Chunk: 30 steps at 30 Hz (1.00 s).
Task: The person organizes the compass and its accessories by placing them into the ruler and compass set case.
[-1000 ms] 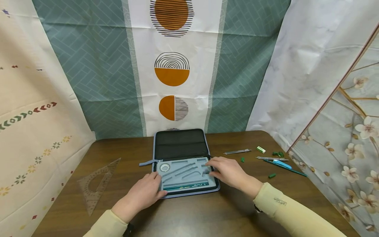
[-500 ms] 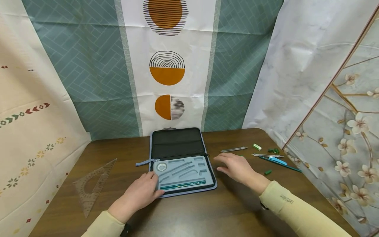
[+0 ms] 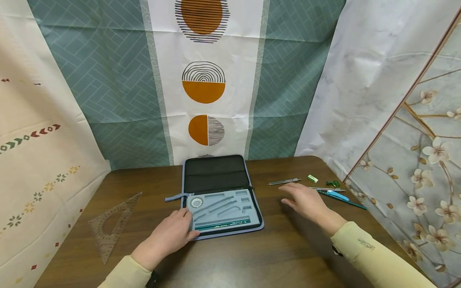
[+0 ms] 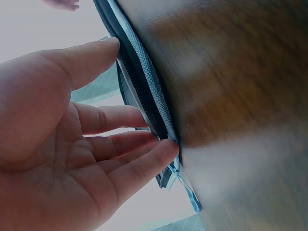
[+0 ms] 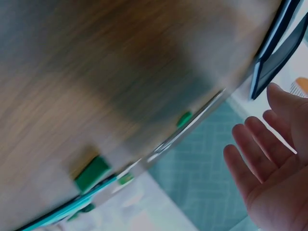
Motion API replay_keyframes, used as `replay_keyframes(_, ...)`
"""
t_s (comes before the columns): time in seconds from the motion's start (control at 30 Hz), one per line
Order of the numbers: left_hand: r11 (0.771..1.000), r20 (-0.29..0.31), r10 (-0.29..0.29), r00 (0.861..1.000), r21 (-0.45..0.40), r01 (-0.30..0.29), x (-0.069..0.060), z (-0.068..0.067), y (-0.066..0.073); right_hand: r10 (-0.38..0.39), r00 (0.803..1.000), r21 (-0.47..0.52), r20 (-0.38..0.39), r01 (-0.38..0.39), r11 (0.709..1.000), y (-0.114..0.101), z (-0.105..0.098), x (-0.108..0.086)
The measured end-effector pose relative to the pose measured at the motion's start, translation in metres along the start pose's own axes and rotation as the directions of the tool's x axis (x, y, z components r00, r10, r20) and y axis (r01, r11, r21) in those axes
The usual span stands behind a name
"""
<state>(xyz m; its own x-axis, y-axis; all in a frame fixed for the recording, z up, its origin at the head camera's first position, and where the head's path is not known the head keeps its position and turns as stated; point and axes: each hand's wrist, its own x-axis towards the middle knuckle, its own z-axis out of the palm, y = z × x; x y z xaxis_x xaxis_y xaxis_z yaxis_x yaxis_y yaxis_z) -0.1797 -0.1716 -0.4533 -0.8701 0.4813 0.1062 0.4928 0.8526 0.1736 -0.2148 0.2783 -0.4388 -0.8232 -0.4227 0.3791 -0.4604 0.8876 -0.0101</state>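
An unzipped case (image 3: 216, 172) lies open on the table, its black lid folded back. Its lower half carries a grey moulded tray (image 3: 225, 214) with shaped hollows. Dark green pencils (image 3: 223, 225) lie in the front slot and a round, clear-and-white disc (image 3: 197, 202) sits in a back-left hollow. My left hand (image 3: 169, 232) rests on the case's left edge, fingers loosely extended, as the left wrist view also shows. My right hand (image 3: 306, 202) hovers right of the case, holding nothing, fingers relaxed. Nearest to it is a silver compass (image 3: 284, 182) on the table.
Back right lie a green-and-white eraser (image 3: 312, 178), a small green piece (image 3: 333, 183), another silver instrument (image 3: 327, 189), a light blue item (image 3: 337, 195) and a dark teal stick (image 3: 358, 205). A clear set square (image 3: 113, 228) lies left. Curtains hang behind the table.
My right hand has drawn away from the tray's right side and moved right over the table. The left hand keeps its place on the case. The head view has shifted slightly.
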Motion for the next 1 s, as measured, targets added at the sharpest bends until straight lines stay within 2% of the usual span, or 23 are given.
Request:
replay_keyframes(0.2, 1.000, -0.010, 0.002, 1.000, 0.003, -0.002, -0.001, -0.001, 0.001, 0.040, 0.999, -0.031, 0.003, -0.040, 0.999, 0.025, -0.008, -0.013)
replay_keyframes(0.53, 1.000, 0.001, -0.005, 1.000, 0.001, 0.005, 0.000, -0.002, 0.001, 0.129, 0.992, -0.088, 0.008, -0.128, 0.988, 0.068, -0.010, -0.038)
replay_keyframes(0.67, 1.000, -0.002, -0.001, 1.000, 0.001, 0.001, -0.001, -0.002, 0.001, 0.151, 0.988, -0.091, 0.010, -0.149, 0.985, 0.077, -0.013, -0.046)
replay_keyframes(1.0, 1.000, -0.009, 0.000, 1.000, 0.009, 0.000, -0.001, -0.001, 0.001, 0.233, 0.969, -0.123, 0.078, -0.222, 0.967, 0.091, -0.015, -0.056)
